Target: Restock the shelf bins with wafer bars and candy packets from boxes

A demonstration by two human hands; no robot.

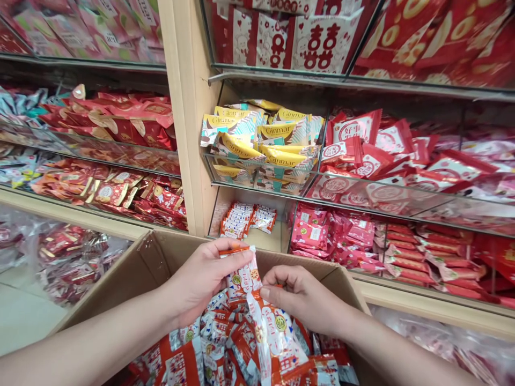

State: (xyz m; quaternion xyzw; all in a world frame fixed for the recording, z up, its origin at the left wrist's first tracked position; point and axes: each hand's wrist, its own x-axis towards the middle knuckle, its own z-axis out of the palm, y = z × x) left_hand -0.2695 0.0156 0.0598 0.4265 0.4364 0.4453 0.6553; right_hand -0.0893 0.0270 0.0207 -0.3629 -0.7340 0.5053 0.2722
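Note:
My left hand (209, 273) pinches the top of a red and white candy packet (242, 276) above an open cardboard box (116, 279). Just right of it, my right hand (298, 295) has its fingers closed at the upper edge of another red and white packet (277, 332), which hangs below and seems joined to the first. Many similar packets (215, 348) fill the box beneath both hands. Behind the box, a low shelf compartment (257, 241) holds a small group of the same packets (237, 220) at its back.
Yellow packets (281, 134) stand on the shelf above, with red and pink packets (362, 145) to their right. A wooden upright (183, 107) divides the shelves. Clear plastic bags of sweets (72, 257) lie left of the box, more at lower right.

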